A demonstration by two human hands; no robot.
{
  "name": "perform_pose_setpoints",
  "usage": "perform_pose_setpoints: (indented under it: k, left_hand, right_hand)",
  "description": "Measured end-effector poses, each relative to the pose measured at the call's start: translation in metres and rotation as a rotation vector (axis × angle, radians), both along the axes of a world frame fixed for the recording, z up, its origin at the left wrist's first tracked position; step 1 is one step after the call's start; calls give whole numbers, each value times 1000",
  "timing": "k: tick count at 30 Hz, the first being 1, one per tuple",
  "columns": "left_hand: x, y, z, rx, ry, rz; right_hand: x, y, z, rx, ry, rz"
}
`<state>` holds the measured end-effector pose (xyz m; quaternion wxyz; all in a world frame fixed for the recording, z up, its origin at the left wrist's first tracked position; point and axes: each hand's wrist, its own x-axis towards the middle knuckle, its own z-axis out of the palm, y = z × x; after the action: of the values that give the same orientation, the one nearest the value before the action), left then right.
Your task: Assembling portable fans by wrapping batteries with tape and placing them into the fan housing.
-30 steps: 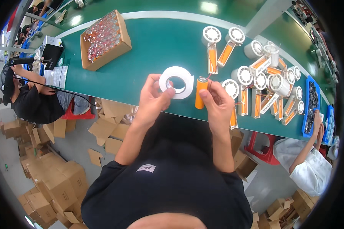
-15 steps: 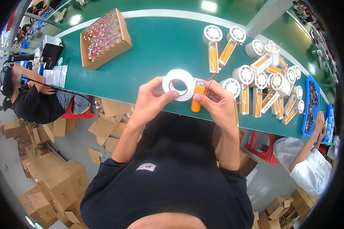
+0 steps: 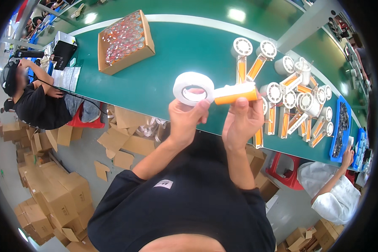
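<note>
My left hand (image 3: 184, 124) is closed on a roll of white tape (image 3: 192, 78), fingertips showing through its core. Beside it, my right hand (image 3: 243, 128) grips an orange cylindrical battery (image 3: 233, 99), lying nearly level with its left end next to the roll. White tape runs along the battery's upper side and appears to join the roll. Both things are held above the green table (image 3: 155, 90). To the right stand several white round fan units (image 3: 274, 92) with orange batteries in white frames (image 3: 256, 68); one lies just behind my right hand.
An open carton (image 3: 132, 56) full of orange batteries sits at the table's far left. Blue bins (image 3: 343, 122) of small dark parts stand at the right edge. One person (image 3: 38, 101) sits at left, another (image 3: 334, 189) at right. Cardboard boxes (image 3: 67, 193) cover the floor.
The battery has turned from upright to nearly level, and white tape now lies along it. My right hand has rolled palm up; the tape roll has tilted slightly.
</note>
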<state>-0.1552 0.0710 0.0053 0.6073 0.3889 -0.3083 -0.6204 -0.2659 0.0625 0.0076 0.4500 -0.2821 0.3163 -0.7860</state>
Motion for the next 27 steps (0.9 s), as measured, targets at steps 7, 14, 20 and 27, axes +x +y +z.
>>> perform_pose_setpoints:
  k: [7,14,20,27]
  left_hand:
    - [-8,-2,-10,62,327,-142]
    - [-10,0,1,175,435,-93]
    - [1,6,0,118,311,-124]
    - [11,13,17,201,440,-349]
  right_hand:
    - [14,12,-9,18,-132,60]
    - [19,15,-6,72,-72,48]
    - [4,9,-14,-106,365,-63]
    - [-35,-21,8,-836,1038,-61]
